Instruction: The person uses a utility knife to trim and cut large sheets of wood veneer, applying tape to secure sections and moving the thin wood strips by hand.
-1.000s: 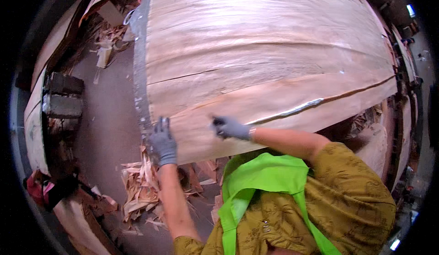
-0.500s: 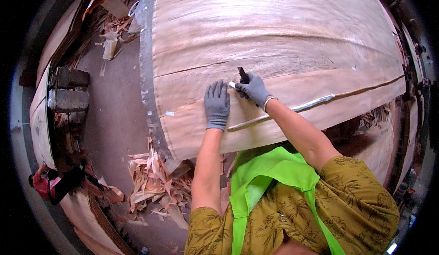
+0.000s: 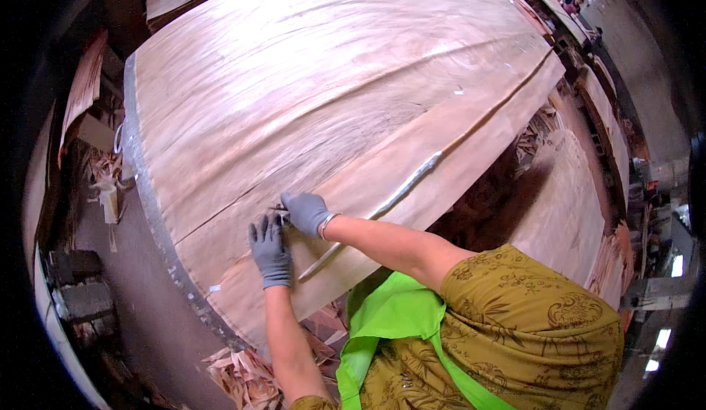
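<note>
A large sheet of pale wood veneer [image 3: 331, 94] lies spread over a wide work table, with a long split running across it. My left hand [image 3: 269, 252], in a grey glove, presses flat on the veneer near the split. My right hand [image 3: 305, 211], also grey-gloved, is closed on a small dark tool [image 3: 278, 208] whose tip rests at the split just above my left fingers. A narrower veneer strip [image 3: 441, 152] overlaps the sheet's near edge, with a shiny line of tape or glue [image 3: 404, 189] along it.
Veneer scraps [image 3: 243, 377] litter the floor at the table's near left corner. The table's grey metal edge [image 3: 158, 233] runs along the left. Dark crates [image 3: 77, 285] stand at far left. Another veneer stack [image 3: 566, 197] lies to the right.
My view has shifted and both hands now sit lower left on the sheet. The hands have drawn close together at the split, the right one still closed on the tool.
</note>
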Motion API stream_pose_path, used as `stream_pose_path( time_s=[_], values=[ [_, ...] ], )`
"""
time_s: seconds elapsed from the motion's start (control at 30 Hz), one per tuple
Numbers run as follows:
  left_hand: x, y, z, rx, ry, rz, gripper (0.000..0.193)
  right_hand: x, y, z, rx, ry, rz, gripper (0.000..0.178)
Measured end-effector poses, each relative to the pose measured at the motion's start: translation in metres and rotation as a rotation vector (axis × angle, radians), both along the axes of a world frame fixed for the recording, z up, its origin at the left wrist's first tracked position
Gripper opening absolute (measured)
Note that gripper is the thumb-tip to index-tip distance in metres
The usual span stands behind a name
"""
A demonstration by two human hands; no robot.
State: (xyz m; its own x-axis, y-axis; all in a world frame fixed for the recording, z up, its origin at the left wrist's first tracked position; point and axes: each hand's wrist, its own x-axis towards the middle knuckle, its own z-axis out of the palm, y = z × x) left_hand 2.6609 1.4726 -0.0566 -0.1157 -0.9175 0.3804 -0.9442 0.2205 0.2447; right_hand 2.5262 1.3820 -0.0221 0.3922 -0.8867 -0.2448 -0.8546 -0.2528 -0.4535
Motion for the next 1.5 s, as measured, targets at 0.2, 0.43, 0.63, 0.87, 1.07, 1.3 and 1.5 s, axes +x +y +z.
stream_pose_path(
  time_s=[0.2,0.43,0.63,0.87,1.07,1.3,1.5],
  values=[
    [0.009,0.0,-0.009,0.015,-0.088,-0.073,0.037,-0.098,0.039,0.028,-0.003,-0.189,0.131,0.029],
    [0.004,0.003,-0.017,0.029,-0.128,-0.062,0.027,-0.307,0.136,0.03,0.188,-0.101,-0.153,0.027],
    [-0.083,-0.008,0.046,0.009,-0.264,0.067,0.035,-0.423,0.183,0.026,0.327,-0.078,-0.302,0.024],
    [-0.379,-0.038,0.081,0.109,-0.042,-0.277,0.053,-0.545,0.179,0.006,0.335,-0.224,-0.425,0.027],
    [-0.562,-0.086,0.082,0.127,-0.094,-0.579,0.046,-0.71,0.242,0.019,0.33,-0.366,-0.953,0.034],
    [-0.684,-0.112,0.08,0.162,-0.069,-0.843,0.045,-0.803,0.381,-0.025,0.346,-0.303,-1.561,0.028],
    [-0.76,-0.186,0.085,0.086,-0.081,-0.924,0.042,-0.781,0.396,-0.035,0.419,-0.43,-1.707,0.028]
  ],
)
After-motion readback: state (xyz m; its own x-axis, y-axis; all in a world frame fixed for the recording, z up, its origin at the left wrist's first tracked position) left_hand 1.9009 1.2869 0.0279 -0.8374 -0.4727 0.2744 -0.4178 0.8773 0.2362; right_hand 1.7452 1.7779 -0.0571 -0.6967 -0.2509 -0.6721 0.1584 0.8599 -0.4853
